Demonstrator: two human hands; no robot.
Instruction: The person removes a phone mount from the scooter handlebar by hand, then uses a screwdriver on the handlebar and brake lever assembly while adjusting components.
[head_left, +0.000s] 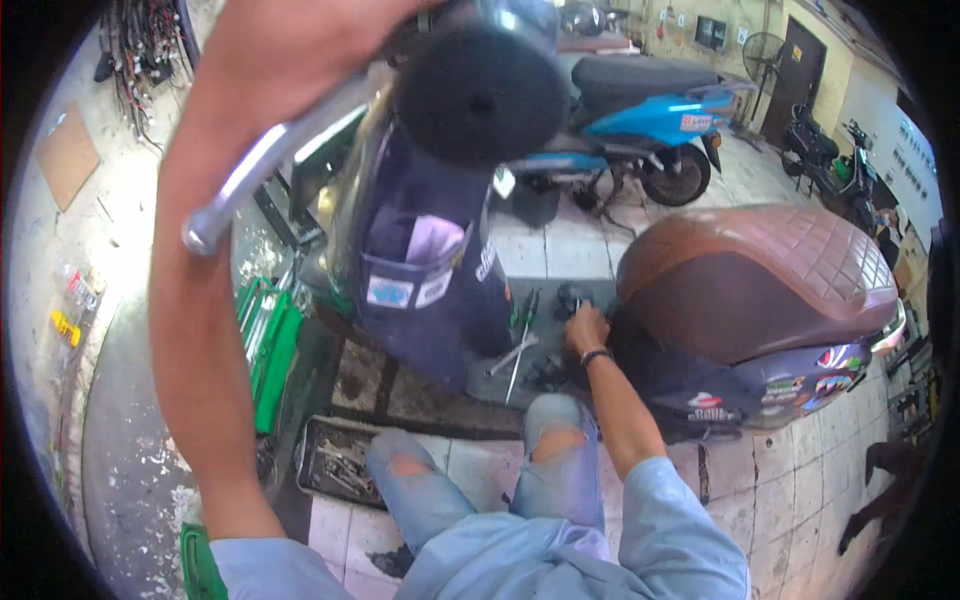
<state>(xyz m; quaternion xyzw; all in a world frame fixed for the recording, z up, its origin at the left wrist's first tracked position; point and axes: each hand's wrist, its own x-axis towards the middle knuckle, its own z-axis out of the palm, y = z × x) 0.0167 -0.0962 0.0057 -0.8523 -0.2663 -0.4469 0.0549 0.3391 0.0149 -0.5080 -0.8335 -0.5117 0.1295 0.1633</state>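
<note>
My left hand (300, 45) reaches up over the scooter's handlebar, beside the black grip (480, 105) and above the silver brake lever (240, 180). Its fingers are cut off by the upper edge, so their hold is hidden. Down at the scooter's grey footboard (545, 335), my right hand (587, 330) is closed, against a small dark object (570, 297) whose kind I cannot make out. Left of it on the footboard lie a green-handled screwdriver (527, 315) and a silver wrench (513, 356). The scooter's front panel (420, 300) is dark purple, its seat (760, 270) brown.
A tray of tools (340, 465) sits by my left knee, with a green metal toolbox (275, 360) farther left. Behind the scooter stands a blue motorcycle (650, 120). A fan (763, 55) and another scooter (830, 160) are at the far right.
</note>
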